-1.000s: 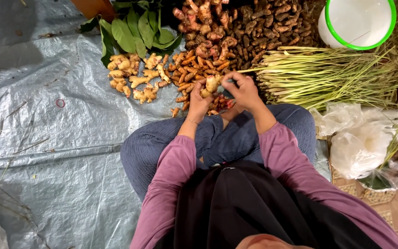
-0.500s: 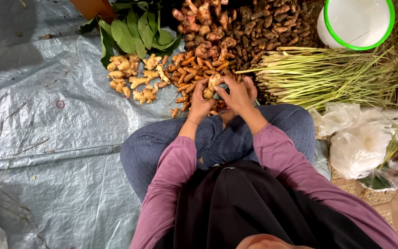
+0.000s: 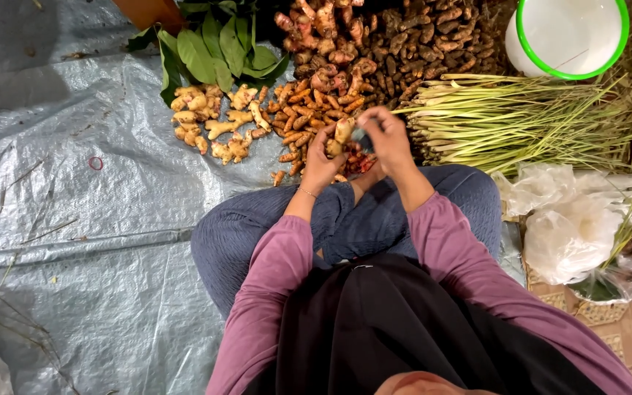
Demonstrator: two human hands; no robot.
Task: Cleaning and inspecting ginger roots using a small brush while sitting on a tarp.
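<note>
Plainly, the pale root piece [image 3: 342, 132] could slip and drop among the orange roots [image 3: 303, 121] below, since both hands hold it in the air above the pile by the fingertips alone. A small dark thing sits in the right hand [image 3: 388, 137]; if it is a blade, which I cannot tell, a slip could nick the left hand's fingers [image 3: 328, 139], which lie just beside it. The left hand [image 3: 321, 162] is curled shut around the lower end of the root piece, thumb on top. The right hand is closed too, pinching the dark thing and touching the upper end. Lemongrass stalks [image 3: 513, 121] lie near on the grey tarp [image 3: 96, 219].
</note>
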